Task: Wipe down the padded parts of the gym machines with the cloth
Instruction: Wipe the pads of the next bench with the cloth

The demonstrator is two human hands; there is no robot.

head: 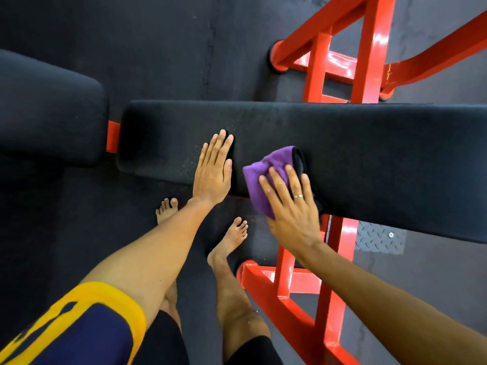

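Observation:
A long black bench pad (342, 143) runs across the middle of the view. My right hand (292, 206) presses a purple cloth (259, 177) with a black edge flat against the pad's near side, fingers straight and spread over it. My left hand (213, 169) rests flat on the same pad just left of the cloth, fingers straight and together. A second black pad (47, 109) lies at the left, joined to the long one by a short red bracket (113, 137).
The red steel frame (340, 61) of the bench rises behind the pad and continues below it (287, 283) at the lower right. My bare feet (232, 238) stand on dark rubber flooring close to the frame's foot. A grey tread plate (379, 238) sits under the pad.

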